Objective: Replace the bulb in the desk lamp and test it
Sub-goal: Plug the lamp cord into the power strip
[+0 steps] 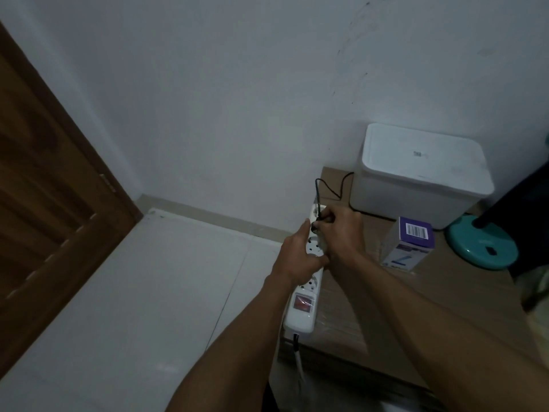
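At the table's left edge, we steady the white power strip [306, 281] and work the lamp's black plug [319, 219] at its far socket.

Our left hand [300, 257] wraps closed around the strip's smooth, rigid plastic body; our right hand [341, 230] pinches the small, hard plug by its housing, which we judge safer than pulling its thin, limp cord [329, 185]. The lamp's round teal base [481, 248] stands near the right edge, beside the light cardboard bulb box [408, 242]. We see no bulb.
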